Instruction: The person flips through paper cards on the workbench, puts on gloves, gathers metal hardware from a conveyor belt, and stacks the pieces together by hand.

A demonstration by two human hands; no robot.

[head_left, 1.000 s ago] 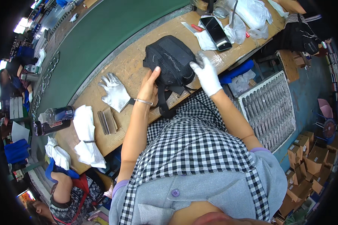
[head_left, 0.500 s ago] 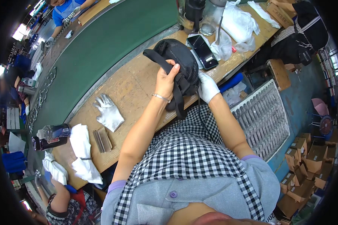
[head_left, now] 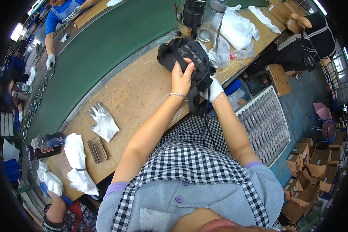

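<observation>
Both my hands hold a black mesh pouch (head_left: pixel 193 54) with straps and a plastic buckle, just over the workbench's near edge. My bare left hand (head_left: pixel 182 79), with a bracelet at the wrist, is closed on its near side, thumb and fingers pinching a strap. My right hand (head_left: pixel 214 91), in a white glove, grips its lower right side; those fingers are mostly hidden. Straps and a thin black cord hang from the pouch toward my checked apron (head_left: pixel 193 162). An empty whitish glove (head_left: pixel 105 124) lies flat on the workbench (head_left: pixel 139 92), left of my left forearm.
A black flask (head_left: pixel 193 14), clear jar (head_left: pixel 214 19) and white plastic bag (head_left: pixel 237 29) stand beyond the pouch. Cardboard strips (head_left: pixel 98 150), a white bundle (head_left: pixel 79 162) and bottles (head_left: pixel 46 145) are left. Beyond runs a green belt (head_left: pixel 116 50); a ridged tray (head_left: pixel 265 125) is right. Co-workers are nearby.
The pouch has turned in my hands and shows more of its mesh side. It now covers the phone seen earlier. Across the belt, a co-worker's gloved hand has reached lower.
</observation>
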